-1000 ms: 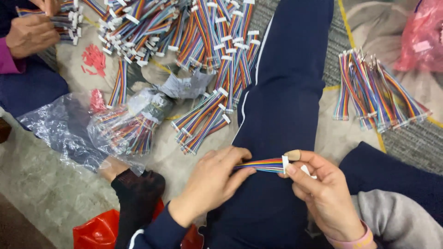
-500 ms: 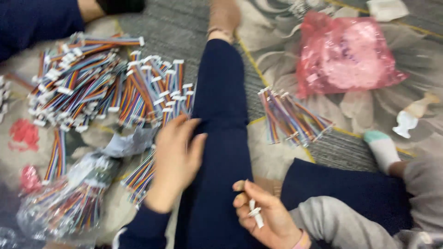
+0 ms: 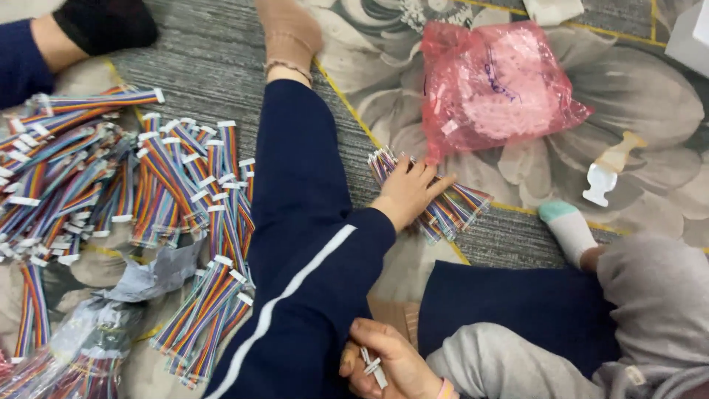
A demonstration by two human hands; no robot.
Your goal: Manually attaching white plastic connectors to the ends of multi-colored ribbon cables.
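Left hand [image 3: 408,191] is reaching way out across my leg, arm stretched in its navy sleeve, fingers spread flat on one small bundle of rainbow cables [image 3: 443,199] lying on the rug just below the one pink bag [image 3: 496,85]. Right hand [image 3: 388,362] sits down by my lap, palm up, fingers loosely curled around a couple of small white connectors [image 3: 373,367]. One big heap of cables [image 3: 111,177] is off to the left.

A pink plastic bag [image 3: 495,85], bulging and knotted, lies on the floral rug at upper right. A clear bag [image 3: 81,355] of coloured cables sits at lower left, beside crumpled grey wrapping [image 3: 159,273].
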